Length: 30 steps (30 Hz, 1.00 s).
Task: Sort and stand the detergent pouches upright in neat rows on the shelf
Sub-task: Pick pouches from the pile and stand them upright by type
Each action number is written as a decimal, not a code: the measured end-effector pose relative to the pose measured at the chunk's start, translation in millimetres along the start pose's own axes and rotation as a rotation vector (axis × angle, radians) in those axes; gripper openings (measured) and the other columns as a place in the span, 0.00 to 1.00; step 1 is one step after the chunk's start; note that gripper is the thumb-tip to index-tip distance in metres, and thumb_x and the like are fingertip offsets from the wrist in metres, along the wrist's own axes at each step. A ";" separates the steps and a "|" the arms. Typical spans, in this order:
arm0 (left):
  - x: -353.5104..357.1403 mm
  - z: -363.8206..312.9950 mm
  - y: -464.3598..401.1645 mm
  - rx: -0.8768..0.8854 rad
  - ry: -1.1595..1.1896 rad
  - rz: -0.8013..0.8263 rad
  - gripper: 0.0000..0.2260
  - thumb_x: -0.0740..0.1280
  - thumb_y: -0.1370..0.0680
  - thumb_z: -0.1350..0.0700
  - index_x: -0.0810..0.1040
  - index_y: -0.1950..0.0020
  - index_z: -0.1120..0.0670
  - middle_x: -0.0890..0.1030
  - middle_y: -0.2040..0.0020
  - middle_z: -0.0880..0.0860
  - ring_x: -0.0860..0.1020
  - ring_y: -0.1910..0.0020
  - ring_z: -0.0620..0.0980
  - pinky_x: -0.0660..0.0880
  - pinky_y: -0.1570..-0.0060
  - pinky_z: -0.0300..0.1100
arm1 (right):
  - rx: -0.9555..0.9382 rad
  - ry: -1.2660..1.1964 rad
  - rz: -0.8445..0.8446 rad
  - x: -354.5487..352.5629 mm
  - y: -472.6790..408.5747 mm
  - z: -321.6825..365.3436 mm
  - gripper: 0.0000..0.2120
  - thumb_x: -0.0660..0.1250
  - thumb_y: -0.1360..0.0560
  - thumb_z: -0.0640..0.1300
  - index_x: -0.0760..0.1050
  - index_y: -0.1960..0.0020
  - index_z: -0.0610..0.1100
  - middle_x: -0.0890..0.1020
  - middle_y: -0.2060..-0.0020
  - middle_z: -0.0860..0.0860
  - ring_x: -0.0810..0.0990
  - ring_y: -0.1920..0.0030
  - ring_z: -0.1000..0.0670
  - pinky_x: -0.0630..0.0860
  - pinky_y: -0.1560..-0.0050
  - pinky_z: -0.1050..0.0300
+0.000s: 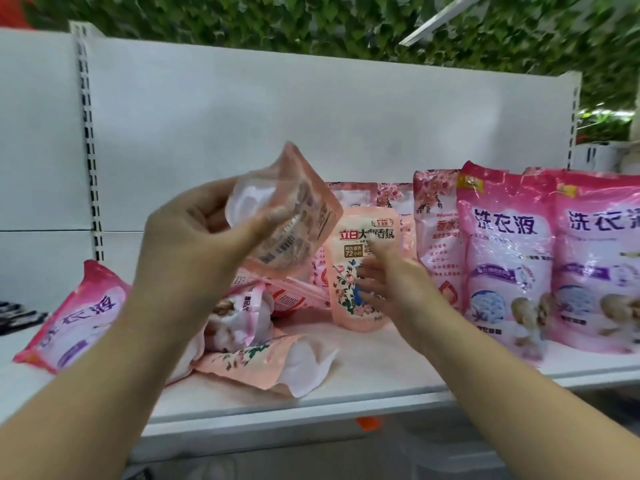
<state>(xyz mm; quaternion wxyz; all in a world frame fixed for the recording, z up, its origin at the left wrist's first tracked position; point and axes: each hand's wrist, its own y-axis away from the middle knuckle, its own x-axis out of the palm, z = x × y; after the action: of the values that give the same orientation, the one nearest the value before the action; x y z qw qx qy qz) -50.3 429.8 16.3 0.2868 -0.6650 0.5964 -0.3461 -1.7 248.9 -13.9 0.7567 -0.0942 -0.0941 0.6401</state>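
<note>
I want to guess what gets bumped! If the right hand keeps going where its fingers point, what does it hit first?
Most likely the small peach pouch standing upright on the shelf. The right hand is open with its fingers right at the pouch's front, though the blur hides whether they already touch.

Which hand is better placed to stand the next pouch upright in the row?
Left. The left hand already holds a small peach plastic pouch lifted above the white metal shelf. The right hand holds nothing, its straight fingers against the standing small peach floral pouch.
</note>
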 end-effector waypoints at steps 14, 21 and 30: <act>13.0 19.0 35.1 -0.085 -0.478 0.409 0.42 0.59 0.44 0.22 0.65 0.35 0.42 0.72 0.43 0.32 0.73 0.45 0.34 0.70 0.43 0.34 | -0.016 -0.440 0.251 -4.9 12.0 30.1 0.10 0.63 0.26 0.37 0.74 0.45 0.38 0.83 0.64 0.43 0.82 0.68 0.46 0.81 0.64 0.49; 39.5 28.7 21.4 -0.430 0.090 0.536 0.15 0.71 0.39 0.56 0.80 0.53 0.55 0.85 0.55 0.53 0.83 0.55 0.50 0.80 0.54 0.41 | -0.245 -0.308 0.167 -11.9 9.7 48.3 0.05 0.68 0.28 0.43 0.76 0.55 0.42 0.84 0.68 0.48 0.83 0.66 0.48 0.82 0.63 0.52; 66.8 39.2 -20.4 -0.024 -0.584 0.771 0.20 0.65 0.39 0.37 0.78 0.55 0.49 0.83 0.57 0.49 0.81 0.59 0.44 0.78 0.55 0.38 | -0.228 -0.519 0.058 -45.6 -9.6 51.0 0.12 0.68 0.29 0.42 0.75 0.49 0.36 0.84 0.65 0.45 0.84 0.63 0.47 0.81 0.55 0.48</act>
<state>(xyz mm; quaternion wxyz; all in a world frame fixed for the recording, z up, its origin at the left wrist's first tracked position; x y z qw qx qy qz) -3.5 364.9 17.1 0.5419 -0.4681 0.6980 -0.0064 -13.4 203.4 36.8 0.6733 -0.0144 -0.3532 0.6494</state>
